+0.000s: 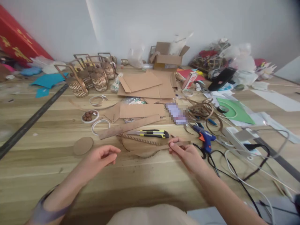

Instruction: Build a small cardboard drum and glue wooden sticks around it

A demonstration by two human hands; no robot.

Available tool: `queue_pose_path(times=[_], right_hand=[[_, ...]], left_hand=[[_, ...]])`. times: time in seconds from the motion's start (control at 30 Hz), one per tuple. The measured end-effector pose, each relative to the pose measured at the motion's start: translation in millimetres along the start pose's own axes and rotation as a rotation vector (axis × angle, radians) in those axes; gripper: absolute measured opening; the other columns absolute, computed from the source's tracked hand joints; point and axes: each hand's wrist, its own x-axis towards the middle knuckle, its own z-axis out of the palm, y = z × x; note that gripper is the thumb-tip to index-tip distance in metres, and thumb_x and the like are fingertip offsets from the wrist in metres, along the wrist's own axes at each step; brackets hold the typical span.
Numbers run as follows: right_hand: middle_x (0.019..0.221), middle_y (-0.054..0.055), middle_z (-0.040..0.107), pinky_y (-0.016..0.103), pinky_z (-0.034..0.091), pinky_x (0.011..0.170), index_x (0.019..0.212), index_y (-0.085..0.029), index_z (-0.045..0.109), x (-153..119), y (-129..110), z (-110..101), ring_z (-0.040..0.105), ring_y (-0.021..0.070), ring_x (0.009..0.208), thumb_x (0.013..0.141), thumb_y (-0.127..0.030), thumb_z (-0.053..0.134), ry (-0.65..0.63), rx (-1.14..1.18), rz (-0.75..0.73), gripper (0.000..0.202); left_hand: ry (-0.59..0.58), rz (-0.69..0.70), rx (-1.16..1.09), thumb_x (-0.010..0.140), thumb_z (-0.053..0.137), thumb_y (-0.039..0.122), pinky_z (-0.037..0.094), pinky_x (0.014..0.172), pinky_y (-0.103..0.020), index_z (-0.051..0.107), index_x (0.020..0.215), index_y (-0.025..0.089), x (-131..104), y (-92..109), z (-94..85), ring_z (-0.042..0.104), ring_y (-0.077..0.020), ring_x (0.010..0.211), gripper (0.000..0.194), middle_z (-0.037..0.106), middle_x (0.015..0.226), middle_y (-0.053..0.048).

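The right hand [186,153] pinched a narrow cardboard strip [152,149] between thumb and fingers, near the strip's right end, just above the wooden table [58,175]. The strip ran leftward in front of the person, its far end blurring out near the left hand [104,154]. That hand was loosely curled, thumb and forefinger close together, and whether it touched the strip could not be told. Just behind the strip lay a ridged band [142,139], bent in a curve, and beyond it a yellow and black utility knife [150,133]. A wider brown strip [128,126] lay aslant behind the knife. Near the left forearm sat a cardboard disc [83,146], with a white ring [92,128] and a white dish [97,120] of brown balls [88,116] farther back. To the right of the right hand lay a blue glue gun [204,137], with a white power strip [239,143] beside it and a loose coil of brown bands [201,107] behind. Small handled baskets [99,81] stood upright at the back left, and an open cardboard box [168,59] stood near the wall.
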Motion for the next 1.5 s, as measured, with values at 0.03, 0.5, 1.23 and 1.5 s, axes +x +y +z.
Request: queue_pose_path(times=[0.03,0.5,1.23,1.5], right_hand=[[0.065,-0.001,0.061,0.027,0.043,0.058,0.081,-0.020,0.064,-10,5,-5,0.054,0.0146,0.061,0.071,-0.057,0.074,0.016,-0.088,0.029,0.039],[0.059,-0.005,0.049,0.026,0.038,0.050,0.090,-0.023,0.067,-50,34,-11,0.044,0.0134,0.054,0.081,-0.038,0.058,-0.005,-0.548,-0.060,0.020],[0.111,0.016,0.070,0.045,0.053,0.089,0.124,-0.014,0.060,-32,48,-92,0.066,0.0305,0.103,0.090,-0.023,0.042,0.214,-1.391,-0.274,0.040],[0.090,0.008,0.067,0.031,0.055,0.069,0.130,-0.016,0.052,-69,34,-73,0.068,0.0217,0.078,0.088,-0.034,0.049,0.190,-1.128,-0.264,0.046]], left_hand=[[-0.007,-0.014,0.025,0.075,0.058,0.052,0.047,0.064,-0.030,0.069,0.097,0.020,-7,-9,0.5,0.061,-0.0200,0.066,0.040,0.066,0.066,0.000],[0.185,0.108,0.508,0.084,0.043,0.043,0.052,0.068,-0.034,0.067,0.084,0.026,-41,-69,17.7,0.068,-0.0238,0.073,0.030,0.073,0.078,-0.003],[0.133,0.755,0.406,0.102,0.039,0.020,0.052,0.072,-0.035,0.062,0.100,0.019,-26,23,141.4,0.064,-0.0212,0.080,0.023,0.071,0.086,-0.003],[0.301,0.945,0.582,0.102,0.039,0.022,0.047,0.064,-0.033,0.058,0.112,0.017,-28,19,141.1,0.055,-0.0201,0.065,0.022,0.065,0.071,-0.001]])
